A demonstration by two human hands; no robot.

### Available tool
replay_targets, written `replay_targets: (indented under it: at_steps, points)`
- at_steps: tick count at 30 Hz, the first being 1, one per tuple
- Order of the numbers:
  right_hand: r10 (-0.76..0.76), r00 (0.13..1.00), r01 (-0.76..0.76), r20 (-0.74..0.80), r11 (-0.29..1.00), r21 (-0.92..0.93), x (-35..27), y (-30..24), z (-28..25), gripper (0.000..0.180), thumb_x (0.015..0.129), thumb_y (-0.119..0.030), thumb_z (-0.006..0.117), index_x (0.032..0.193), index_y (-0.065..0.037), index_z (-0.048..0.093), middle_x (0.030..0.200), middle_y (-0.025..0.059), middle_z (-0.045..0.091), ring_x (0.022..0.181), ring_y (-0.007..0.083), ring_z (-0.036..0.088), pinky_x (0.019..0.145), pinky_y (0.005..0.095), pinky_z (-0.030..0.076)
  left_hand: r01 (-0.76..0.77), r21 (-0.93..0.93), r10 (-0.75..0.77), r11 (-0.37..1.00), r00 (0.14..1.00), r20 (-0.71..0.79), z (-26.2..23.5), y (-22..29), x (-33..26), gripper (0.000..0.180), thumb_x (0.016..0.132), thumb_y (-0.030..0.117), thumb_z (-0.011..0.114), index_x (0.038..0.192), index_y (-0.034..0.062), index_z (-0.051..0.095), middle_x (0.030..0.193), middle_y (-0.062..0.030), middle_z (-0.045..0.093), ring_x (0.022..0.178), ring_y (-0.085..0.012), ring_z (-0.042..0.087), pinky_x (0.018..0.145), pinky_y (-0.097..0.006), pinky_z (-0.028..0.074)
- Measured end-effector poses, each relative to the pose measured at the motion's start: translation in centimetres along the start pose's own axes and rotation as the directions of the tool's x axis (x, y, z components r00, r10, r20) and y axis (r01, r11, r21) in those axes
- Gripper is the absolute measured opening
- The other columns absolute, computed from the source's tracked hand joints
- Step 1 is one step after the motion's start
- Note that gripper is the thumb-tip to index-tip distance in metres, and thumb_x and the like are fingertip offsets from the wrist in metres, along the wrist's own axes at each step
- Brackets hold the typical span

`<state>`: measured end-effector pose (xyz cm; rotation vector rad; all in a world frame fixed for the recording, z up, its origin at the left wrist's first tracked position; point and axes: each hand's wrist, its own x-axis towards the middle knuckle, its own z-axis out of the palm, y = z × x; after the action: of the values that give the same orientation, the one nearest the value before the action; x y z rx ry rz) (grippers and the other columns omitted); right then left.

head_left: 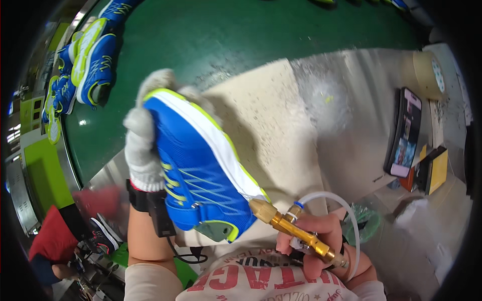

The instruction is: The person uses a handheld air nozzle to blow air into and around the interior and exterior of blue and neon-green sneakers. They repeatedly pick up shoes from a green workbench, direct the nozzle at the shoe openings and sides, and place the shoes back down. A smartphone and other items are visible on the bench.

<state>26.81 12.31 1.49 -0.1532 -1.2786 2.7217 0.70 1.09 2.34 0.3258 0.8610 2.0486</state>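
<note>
My left hand (141,135), in a pale grey knit glove, grips a blue sneaker (198,155) by its toe end. The sneaker is turned on its side, its white midsole with lime edging facing right and its collar toward me. Bare, my right hand (324,233) is closed around a gold-coloured spray gun (293,231). A translucent hose (355,226) joins the gun at a blue-ringed fitting. The gun's knurled nozzle points at the heel end of the midsole, touching it or very close; I cannot tell which.
Beneath the sneaker lies a beige sheet (271,110) on a metal surface. Beyond it runs a green belt-like surface (241,30), with several blue sneakers (95,70) at its left edge. A phone (404,133) and a tape roll (427,75) are at the right. Someone in red (52,233) is at lower left.
</note>
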Motion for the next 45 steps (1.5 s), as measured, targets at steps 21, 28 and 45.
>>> replay_targets:
  at_steps: [21, 28, 45]
  points:
    - [0.085, 0.995, -0.099, -0.061, 0.953, -0.285, -3.0, -0.1, 2.3, 0.066, 0.077, -0.048, 0.072, 0.110, 0.001, 0.043, 0.089, 0.0104, 0.056, 0.070, 0.0115, 0.054, 0.061, 0.0254, 0.045, 0.375, -0.215, -0.415, 0.902, 0.609, -0.676, 8.4, -1.6, -19.9, 0.066, 0.093, 0.051, 0.042, 0.135, 0.0008, 0.036, 0.121, -0.0218, 0.055, 0.093, -0.0351, 0.063, 0.063, -0.045, 0.058]
    - [0.159, 0.983, -0.052, 0.094, 0.725, -0.687, -5.3, -4.1, 3.6, 0.041, 0.076, -0.015, 0.073, 0.105, 0.005, 0.053, 0.087, 0.0170, 0.055, 0.077, 0.0332, 0.056, 0.066, 0.0363, 0.045, 0.437, -0.503, -0.613, 0.746, 0.745, -0.262, 9.6, -4.4, -19.7, 0.080, 0.083, 0.056, 0.057, 0.137, 0.0022, 0.035, 0.116, -0.0219, 0.056, 0.092, -0.0350, 0.063, 0.075, -0.048, 0.056]
    - [-0.192, 0.881, -0.032, -0.433, 0.888, -0.459, -9.4, -6.5, 4.6, 0.030, 0.091, -0.020, 0.053, 0.107, 0.001, 0.040, 0.087, 0.0164, 0.058, 0.096, 0.0229, 0.055, 0.091, 0.0434, 0.033, 0.503, -0.673, -0.508, 0.542, 0.834, 0.215, 13.9, -13.2, -7.7, 0.045, 0.079, 0.011, 0.064, 0.122, 0.0116, 0.049, 0.121, -0.0090, 0.054, 0.125, -0.0335, 0.044, 0.103, -0.052, 0.035]
